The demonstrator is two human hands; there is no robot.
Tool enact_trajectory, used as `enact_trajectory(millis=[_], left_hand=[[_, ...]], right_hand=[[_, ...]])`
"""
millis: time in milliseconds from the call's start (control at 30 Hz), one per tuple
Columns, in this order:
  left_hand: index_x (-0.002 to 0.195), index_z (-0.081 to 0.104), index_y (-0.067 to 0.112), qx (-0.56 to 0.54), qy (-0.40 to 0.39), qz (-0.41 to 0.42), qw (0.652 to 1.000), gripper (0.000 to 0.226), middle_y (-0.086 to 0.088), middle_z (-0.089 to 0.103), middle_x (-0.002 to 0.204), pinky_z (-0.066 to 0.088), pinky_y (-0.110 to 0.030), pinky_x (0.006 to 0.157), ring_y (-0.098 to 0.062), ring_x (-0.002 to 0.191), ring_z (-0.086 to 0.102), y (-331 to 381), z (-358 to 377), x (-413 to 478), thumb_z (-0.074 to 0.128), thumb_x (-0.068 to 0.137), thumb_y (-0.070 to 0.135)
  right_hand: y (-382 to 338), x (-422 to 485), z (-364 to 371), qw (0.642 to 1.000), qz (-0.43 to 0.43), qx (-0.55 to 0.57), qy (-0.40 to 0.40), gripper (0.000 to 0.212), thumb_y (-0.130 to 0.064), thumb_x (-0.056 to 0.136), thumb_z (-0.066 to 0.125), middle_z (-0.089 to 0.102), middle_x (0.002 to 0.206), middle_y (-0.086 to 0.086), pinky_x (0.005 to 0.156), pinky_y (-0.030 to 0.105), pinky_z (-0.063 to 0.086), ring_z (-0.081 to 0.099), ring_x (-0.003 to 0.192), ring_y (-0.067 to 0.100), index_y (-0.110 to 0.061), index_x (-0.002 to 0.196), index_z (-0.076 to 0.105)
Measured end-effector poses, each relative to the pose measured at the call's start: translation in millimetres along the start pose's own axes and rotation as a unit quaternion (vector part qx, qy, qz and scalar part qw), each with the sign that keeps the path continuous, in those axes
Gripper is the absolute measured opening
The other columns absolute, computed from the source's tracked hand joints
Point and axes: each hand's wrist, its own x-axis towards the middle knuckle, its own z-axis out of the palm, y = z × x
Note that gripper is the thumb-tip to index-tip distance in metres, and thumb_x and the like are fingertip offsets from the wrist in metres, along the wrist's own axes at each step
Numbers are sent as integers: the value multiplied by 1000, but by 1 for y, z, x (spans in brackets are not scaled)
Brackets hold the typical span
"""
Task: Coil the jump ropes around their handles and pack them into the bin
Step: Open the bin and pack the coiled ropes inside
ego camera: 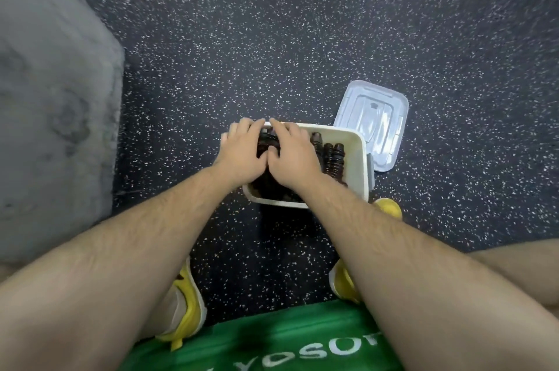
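A white bin (358, 159) stands on the speckled floor in front of me. Black coiled jump ropes lie inside it; two ribbed black handles (334, 160) show along its right side. My left hand (242, 152) and my right hand (293, 155) lie side by side, palms down, on a black coiled rope (267, 140) in the left part of the bin. The fingers are spread and curl over the rope near the bin's far rim. The hands hide most of this rope.
The bin's pale translucent lid (373, 124) lies on the floor just right of and behind the bin. A grey padded block (54, 104) fills the left side. My yellow shoes (189, 307) stand near the bin's front. A yellow object (390, 208) sits at the bin's right front corner.
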Motion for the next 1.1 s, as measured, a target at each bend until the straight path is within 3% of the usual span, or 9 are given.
enact_trajectory(millis=[133, 300, 467, 633, 733, 800, 900, 1033, 1100], left_hand=[[156, 27, 18, 21, 6, -61, 998, 68, -5, 37, 146, 27, -45, 114, -26, 133, 34, -63, -22, -31, 55, 96, 33], [152, 35, 16, 69, 6, -157, 985, 66, -11, 40, 145, 30, -47, 110, -32, 131, 39, -157, -36, -86, 60, 93, 32], [149, 36, 16, 90, -69, -311, 943, 59, -14, 36, 147, 31, -43, 111, -33, 135, 38, -226, -24, -127, 57, 96, 34], [159, 18, 19, 66, -181, -423, 885, 73, -15, 19, 163, 29, -48, 118, -34, 147, 26, -254, 1, -130, 57, 98, 31], [162, 3, 19, 61, -212, -452, 864, 88, -15, 5, 166, 28, -52, 119, -36, 151, 17, -261, 21, -130, 60, 97, 31], [162, 2, 19, 61, -211, -467, 857, 95, -13, 3, 165, 30, -54, 118, -39, 149, 17, -270, 33, -132, 66, 94, 36], [157, 21, 18, 22, -211, -460, 862, 84, -14, 9, 162, 36, -54, 115, -42, 143, 29, -281, 43, -136, 67, 91, 43], [143, 42, 12, -15, -194, -420, 886, 68, -18, 50, 141, 47, -46, 106, -37, 125, 52, -285, 39, -140, 73, 87, 36], [138, 44, 10, -33, -185, -417, 889, 68, -15, 58, 131, 50, -44, 101, -34, 118, 57, -284, 34, -141, 77, 83, 32]], right_hand=[[-58, 3, 50, 997, -43, 13, -56, 60, -25, 100, 45, 41, 149, 9, 112, 46, 35, 38, 134, 31, -20, 157, 27], [-130, -1, 117, 977, -99, 8, -189, 62, -27, 102, 43, 37, 154, 11, 114, 46, 33, 33, 138, 35, -22, 159, 20], [-191, -10, 180, 948, -127, -14, -292, 66, -28, 100, 44, 35, 156, 7, 112, 46, 33, 32, 138, 34, -30, 159, 15], [-203, -15, 219, 927, -131, -41, -348, 69, -27, 100, 45, 35, 156, 6, 112, 46, 35, 34, 138, 33, -30, 160, 12], [-195, -14, 223, 926, -116, -44, -357, 70, -26, 100, 46, 33, 157, 6, 113, 47, 35, 31, 140, 32, -30, 160, 10], [-187, -15, 223, 924, -110, -40, -364, 72, -27, 100, 48, 34, 156, 7, 113, 47, 35, 31, 140, 33, -29, 160, 9], [-174, -16, 224, 921, -99, -38, -374, 74, -24, 98, 47, 34, 155, 7, 112, 47, 36, 31, 139, 32, -29, 160, 7], [-171, -17, 220, 918, -95, -21, -384, 78, -23, 96, 48, 33, 154, 6, 110, 47, 36, 32, 138, 31, -29, 160, 6], [-170, -16, 219, 922, -96, -13, -376, 78, -20, 95, 47, 34, 154, 6, 111, 47, 36, 32, 137, 31, -28, 160, 7]])
